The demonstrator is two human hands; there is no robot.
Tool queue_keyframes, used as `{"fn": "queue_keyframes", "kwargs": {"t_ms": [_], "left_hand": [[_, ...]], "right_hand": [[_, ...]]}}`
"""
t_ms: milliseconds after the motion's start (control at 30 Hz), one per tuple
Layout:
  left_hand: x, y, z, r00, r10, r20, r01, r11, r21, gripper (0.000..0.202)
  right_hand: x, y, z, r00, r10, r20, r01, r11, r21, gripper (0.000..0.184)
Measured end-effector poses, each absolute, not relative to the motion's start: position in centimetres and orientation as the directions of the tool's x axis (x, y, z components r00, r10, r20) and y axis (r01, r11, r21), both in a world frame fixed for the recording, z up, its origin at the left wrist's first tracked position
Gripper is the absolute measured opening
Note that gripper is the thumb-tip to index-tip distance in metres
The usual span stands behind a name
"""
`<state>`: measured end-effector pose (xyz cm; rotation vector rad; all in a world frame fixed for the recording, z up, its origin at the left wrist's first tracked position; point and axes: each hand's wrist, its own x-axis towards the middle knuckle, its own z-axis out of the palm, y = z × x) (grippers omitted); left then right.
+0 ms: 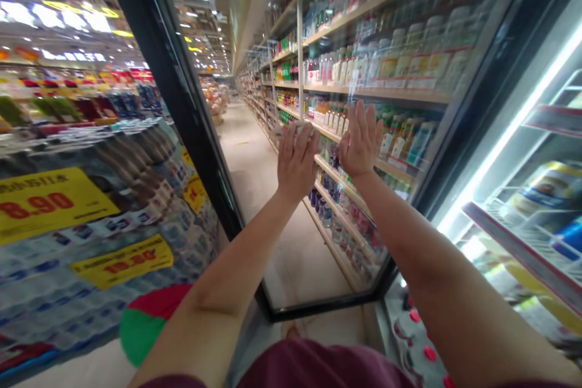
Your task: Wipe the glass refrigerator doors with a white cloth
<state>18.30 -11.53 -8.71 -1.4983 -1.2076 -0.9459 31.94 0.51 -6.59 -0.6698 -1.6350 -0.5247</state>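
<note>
A glass fridge door [313,308] with a black frame stands swung open in front of me. Both my arms reach up to its pane. My right hand [361,140] lies flat on the glass, fingers stretched upward and holding nothing. My left hand [296,162] is beside it, a little lower, its fingers laid over a pale grey cloth [294,127] pressed against the glass. Shelves of bottled drinks [400,66] show through the pane.
The lit fridge interior [522,212] with wire shelves and cans is on my right. Stacked packs of bottled water with yellow price tags [45,201] stand on my left. A red and green round thing [145,321] sits low left. A long shop aisle [248,145] runs ahead.
</note>
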Motion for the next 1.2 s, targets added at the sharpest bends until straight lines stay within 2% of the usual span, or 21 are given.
{"fn": "queue_keyframes", "kwargs": {"t_ms": [100,167,300,400,533,633,700,767,833,900,967,1033,1133,1200], "left_hand": [[18.7,-11.1,-10.1,0.319,0.272,0.908,0.948,-0.094,-0.305,0.048],[18.4,-11.0,-9.3,0.326,0.307,0.894,0.945,-0.099,-0.310,0.048],[17.8,-10.8,-6.0,0.157,0.291,0.944,0.988,-0.046,-0.150,0.048],[18.1,-10.4,-6.6,0.106,0.234,0.966,0.994,-0.028,-0.102,0.048],[18.4,-9.6,-10.6,0.319,0.276,0.907,0.948,-0.117,-0.297,0.047],[17.7,-9.5,-10.2,0.401,0.290,0.869,0.916,-0.110,-0.386,0.047],[16.9,-9.5,-8.0,0.332,0.236,0.913,0.942,-0.033,-0.334,0.045],[16.3,-9.5,-5.8,0.221,0.155,0.963,0.973,0.038,-0.229,0.045],[16.0,-9.3,-4.6,0.146,0.114,0.983,0.987,0.057,-0.153,0.046],[16.1,-9.0,-4.7,0.176,0.145,0.974,0.983,0.019,-0.180,0.046],[16.5,-8.5,-5.5,0.259,0.199,0.945,0.966,-0.045,-0.256,0.046],[16.8,-7.9,-6.0,0.318,0.241,0.917,0.948,-0.113,-0.299,0.047],[17.3,-7.0,-6.0,0.379,0.300,0.875,0.920,-0.221,-0.323,0.051],[17.3,-6.5,-5.9,0.475,0.354,0.805,0.874,-0.299,-0.384,0.054]], "right_hand": [[32.0,0.6,-6.6,-0.103,0.133,0.986,0.685,0.728,-0.027,0.059],[31.9,0.7,-6.6,-0.105,0.137,0.985,0.680,0.733,-0.030,0.059],[31.8,0.8,-6.6,-0.108,0.136,0.985,0.669,0.743,-0.030,0.059],[31.5,1.0,-6.6,-0.106,0.133,0.985,0.671,0.741,-0.028,0.059],[31.2,1.4,-6.8,-0.092,0.120,0.989,0.684,0.729,-0.025,0.059],[31.1,1.5,-6.8,-0.098,0.101,0.990,0.693,0.721,-0.005,0.058],[31.1,1.5,-6.8,-0.113,0.112,0.987,0.690,0.724,-0.003,0.058],[31.0,1.5,-6.7,-0.118,0.126,0.985,0.683,0.730,-0.011,0.058],[30.9,1.5,-6.6,-0.119,0.139,0.983,0.674,0.738,-0.022,0.059],[30.9,1.6,-6.6,-0.116,0.148,0.982,0.667,0.744,-0.034,0.059],[31.0,1.8,-6.7,-0.116,0.136,0.984,0.657,0.754,-0.027,0.059],[31.2,2.0,-6.9,-0.154,0.098,0.983,0.636,0.772,0.023,0.061],[31.7,2.4,-7.3,-0.292,-0.023,0.956,0.584,0.787,0.197,0.065],[31.9,2.6,-7.5,-0.363,-0.107,0.926,0.547,0.780,0.305,0.062]]}}
